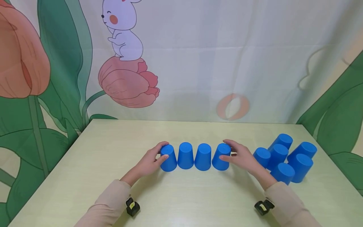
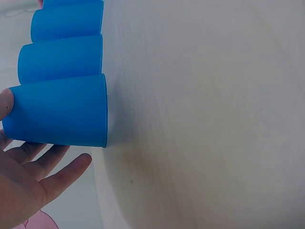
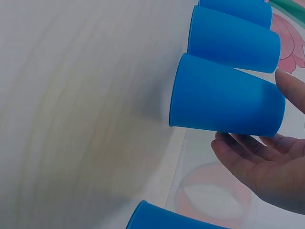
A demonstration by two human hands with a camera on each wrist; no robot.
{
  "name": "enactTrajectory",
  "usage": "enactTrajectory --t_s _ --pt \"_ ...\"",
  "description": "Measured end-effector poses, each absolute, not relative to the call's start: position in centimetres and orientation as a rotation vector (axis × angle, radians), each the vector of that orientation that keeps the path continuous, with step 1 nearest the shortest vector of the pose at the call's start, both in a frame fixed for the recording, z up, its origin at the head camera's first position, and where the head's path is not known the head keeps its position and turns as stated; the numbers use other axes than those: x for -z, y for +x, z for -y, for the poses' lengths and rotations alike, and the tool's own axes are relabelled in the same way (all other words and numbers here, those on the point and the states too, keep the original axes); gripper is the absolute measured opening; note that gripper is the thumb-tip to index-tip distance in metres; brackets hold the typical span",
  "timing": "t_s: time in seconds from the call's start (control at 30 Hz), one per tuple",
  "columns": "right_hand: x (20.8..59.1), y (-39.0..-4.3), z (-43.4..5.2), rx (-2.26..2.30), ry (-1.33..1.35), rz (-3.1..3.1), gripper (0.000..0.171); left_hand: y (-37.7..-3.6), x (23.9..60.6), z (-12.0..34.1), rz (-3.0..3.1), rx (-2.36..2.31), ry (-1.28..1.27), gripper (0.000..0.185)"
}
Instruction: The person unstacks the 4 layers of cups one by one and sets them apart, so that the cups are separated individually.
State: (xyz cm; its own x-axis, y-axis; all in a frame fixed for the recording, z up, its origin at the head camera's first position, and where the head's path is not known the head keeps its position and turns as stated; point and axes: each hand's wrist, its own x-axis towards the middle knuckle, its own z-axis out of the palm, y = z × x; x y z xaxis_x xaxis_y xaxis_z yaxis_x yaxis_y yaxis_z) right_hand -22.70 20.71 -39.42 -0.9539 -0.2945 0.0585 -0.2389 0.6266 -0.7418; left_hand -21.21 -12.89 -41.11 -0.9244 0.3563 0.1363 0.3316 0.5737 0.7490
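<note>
Several blue plastic cups stand upside down in a row across the table. My left hand [image 1: 150, 161] grips the leftmost cup [image 1: 170, 162], its thumb on the near side and its fingers round the outer side. At the other end, my right hand [image 1: 241, 155] holds the rightmost cup [image 1: 220, 160] between thumb and fingers. Between them stand two more cups, the left inner cup [image 1: 185, 156] and the right inner cup [image 1: 203, 157], touched by neither hand. Both wrist views show thumb and fingers on opposite sides of the end cups, the left cup [image 2: 59, 112] and the right cup [image 3: 224, 98].
A cluster of several more upturned blue cups [image 1: 279, 156] stands at the right of the pale wooden table [image 1: 193, 198], close by the right forearm. Behind the table's far edge hangs a curtain [image 1: 184, 63] printed with flowers and a rabbit.
</note>
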Motion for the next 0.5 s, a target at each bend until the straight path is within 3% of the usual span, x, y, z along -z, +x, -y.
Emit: enactTrajectory --t_s 0.5 --pt "39.76 -23.2 -20.55 1.245 -0.44 -2.747 0.061 -21.34 41.1 12.88 -2.769 -1.294 0.612 0.049"
